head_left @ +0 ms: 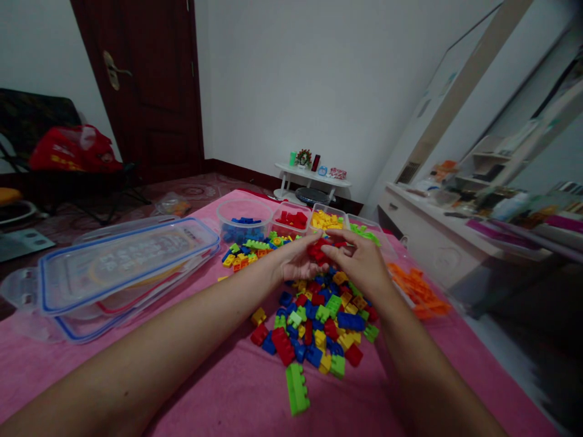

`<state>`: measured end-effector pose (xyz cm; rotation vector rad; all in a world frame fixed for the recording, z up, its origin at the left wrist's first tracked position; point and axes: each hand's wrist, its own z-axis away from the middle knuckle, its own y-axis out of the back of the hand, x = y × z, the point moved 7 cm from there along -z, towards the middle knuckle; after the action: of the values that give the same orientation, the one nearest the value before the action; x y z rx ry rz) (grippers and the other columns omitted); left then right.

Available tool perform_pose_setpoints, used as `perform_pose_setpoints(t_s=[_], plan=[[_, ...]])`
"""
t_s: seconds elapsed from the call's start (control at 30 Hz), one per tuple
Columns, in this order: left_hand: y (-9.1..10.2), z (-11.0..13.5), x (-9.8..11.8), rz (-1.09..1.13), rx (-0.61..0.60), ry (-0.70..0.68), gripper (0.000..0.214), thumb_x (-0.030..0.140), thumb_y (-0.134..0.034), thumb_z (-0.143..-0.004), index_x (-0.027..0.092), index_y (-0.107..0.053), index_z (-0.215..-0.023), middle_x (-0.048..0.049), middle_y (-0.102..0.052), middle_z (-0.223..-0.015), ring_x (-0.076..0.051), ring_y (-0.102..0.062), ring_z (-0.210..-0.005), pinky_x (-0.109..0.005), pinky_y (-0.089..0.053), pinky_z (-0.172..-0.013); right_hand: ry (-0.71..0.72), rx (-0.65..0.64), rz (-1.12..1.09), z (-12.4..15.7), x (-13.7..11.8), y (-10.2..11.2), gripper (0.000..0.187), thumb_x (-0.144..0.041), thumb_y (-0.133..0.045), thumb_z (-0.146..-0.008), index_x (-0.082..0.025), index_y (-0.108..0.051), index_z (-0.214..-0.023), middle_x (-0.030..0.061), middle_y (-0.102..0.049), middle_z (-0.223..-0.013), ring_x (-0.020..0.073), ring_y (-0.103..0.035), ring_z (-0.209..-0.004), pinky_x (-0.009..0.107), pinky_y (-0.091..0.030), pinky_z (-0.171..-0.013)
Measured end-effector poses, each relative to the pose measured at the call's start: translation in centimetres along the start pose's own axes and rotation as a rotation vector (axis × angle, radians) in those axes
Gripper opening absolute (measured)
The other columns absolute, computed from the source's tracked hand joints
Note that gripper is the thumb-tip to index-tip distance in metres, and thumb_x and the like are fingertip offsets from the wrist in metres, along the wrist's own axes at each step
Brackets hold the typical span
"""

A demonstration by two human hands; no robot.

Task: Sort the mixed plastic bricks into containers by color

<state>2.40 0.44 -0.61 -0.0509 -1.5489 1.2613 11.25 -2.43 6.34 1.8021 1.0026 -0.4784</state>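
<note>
Red toy bricks are held between both hands above a mixed pile of toy bricks. My left hand is cupped palm up beneath the red bricks, its fingers partly hidden behind them. From the right, my right hand curls over with its thumb pressed on the red; its fingertips are partly out of sight. How many red bricks are held I cannot tell. Just beyond the hands stand clear containers with blue bricks, red bricks, yellow bricks and green bricks.
Orange bricks lie in a clear container at the right. Stacked clear lids with coloured rims occupy the left side of the pink cloth. A long green brick lies nearest me. A white cabinet stands to the right.
</note>
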Motion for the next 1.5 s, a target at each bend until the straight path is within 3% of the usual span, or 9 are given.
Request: perform_pose_setpoints(t_s=[0.13,0.43,0.53,0.7,0.93,1.07,1.3,1.4,1.5], plan=[[0.5,0.0,0.4,0.020,0.068,-0.030,0.018,0.025,-0.059,-0.083,0.012,-0.059,-0.094,-0.0024,-0.063,-0.061,-0.008,-0.058,-0.045,-0.014,-0.048,-0.042,-0.027,0.062,-0.073,-0.1,0.1,0.9,0.038,-0.038,-0.066,-0.071,-0.014,-0.066,-0.100,0.0087,-0.070,-0.090,0.0132,-0.060,-0.056,0.025,-0.048,-0.051],[0.5,-0.6,2.0,-0.050,0.110,-0.058,0.011,0.010,-0.049,-0.081,0.009,-0.059,-0.086,-0.0046,-0.062,-0.061,-0.008,-0.058,-0.045,-0.011,-0.045,-0.038,-0.087,0.116,-0.131,-0.1,0.2,1.4,0.035,-0.033,-0.066,-0.066,-0.012,-0.066,-0.094,0.0036,-0.066,-0.069,0.0117,-0.056,-0.050,0.024,-0.046,-0.048],[1.5,-2.0,4.9,-0.159,0.240,-0.111,0.010,0.011,-0.051,-0.078,0.009,-0.059,-0.083,-0.0045,-0.061,-0.058,-0.007,-0.054,-0.043,-0.011,-0.041,-0.035,-0.101,0.171,-0.163,-0.1,0.4,2.2,0.033,-0.032,-0.065,-0.068,-0.013,-0.066,-0.095,0.0058,-0.068,-0.078,0.0140,-0.061,-0.057,0.026,-0.050,-0.054],[4.6,-3.8,12.6,-0.463,0.660,-0.413,0.009,0.009,-0.050,-0.075,0.011,-0.058,-0.080,-0.0021,-0.058,-0.054,-0.008,-0.055,-0.049,-0.016,-0.049,-0.049,-0.134,0.198,-0.184,-0.2,0.7,3.0,0.032,-0.030,-0.064,-0.069,-0.013,-0.065,-0.095,0.0080,-0.069,-0.087,0.0140,-0.063,-0.058,0.027,-0.050,-0.054],[7.0,-3.6,15.4,-0.802,0.860,-0.465,0.008,0.005,-0.065,-0.061,0.010,-0.064,-0.068,-0.0006,-0.058,-0.053,-0.011,-0.055,-0.058,-0.022,-0.045,-0.062,-0.093,0.176,-0.132,-0.2,0.2,2.7,0.027,-0.029,-0.063,-0.070,-0.014,-0.067,-0.092,0.0080,-0.069,-0.084,0.0149,-0.061,-0.058,0.028,-0.049,-0.053],[6.2,-2.9,15.9,-1.079,0.856,-0.522,0.019,0.010,-0.067,-0.061,0.009,-0.070,-0.080,-0.0040,-0.067,-0.073,-0.014,-0.060,-0.074,-0.022,-0.045,-0.069,0.034,0.075,0.004,0.5,-1.9,-0.3,0.021,-0.024,-0.061,-0.073,-0.018,-0.069,-0.091,0.0056,-0.069,-0.087,0.0154,-0.061,-0.067,0.030,-0.049,-0.064],[2.2,-1.1,12.4,-1.427,0.510,-0.616,0.027,0.016,-0.058,-0.074,0.008,-0.069,-0.096,-0.0088,-0.071,-0.086,-0.015,-0.063,-0.076,-0.023,-0.048,-0.070,0.451,-0.496,0.062,7.1,-9.0,-9.8,0.048,-0.018,-0.064,-0.075,-0.024,-0.056,-0.122,0.0032,-0.056,-0.124,0.0176,-0.046,-0.116,0.032,-0.035,-0.100],[1.2,0.5,11.0,-1.446,0.396,-0.581,0.026,0.013,-0.057,-0.074,0.008,-0.068,-0.097,-0.0094,-0.071,-0.089,-0.014,-0.064,-0.078,-0.024,-0.049,-0.073,0.521,-0.627,0.128,9.0,-10.2,-12.2,0.052,-0.025,-0.066,-0.076,-0.024,-0.051,-0.126,0.0044,-0.053,-0.126,0.0188,-0.041,-0.120,0.033,-0.032,-0.102],[0.6,1.8,11.6,-1.502,0.397,-0.594,0.025,0.014,-0.058,-0.074,0.009,-0.069,-0.096,-0.0095,-0.071,-0.091,-0.015,-0.065,-0.080,-0.024,-0.049,-0.073,0.589,-0.676,0.217,9.0,-10.7,-14.6,0.044,-0.032,-0.065,-0.077,-0.021,-0.055,-0.119,0.0071,-0.055,-0.121,0.0211,-0.042,-0.117,0.035,-0.033,-0.099]])
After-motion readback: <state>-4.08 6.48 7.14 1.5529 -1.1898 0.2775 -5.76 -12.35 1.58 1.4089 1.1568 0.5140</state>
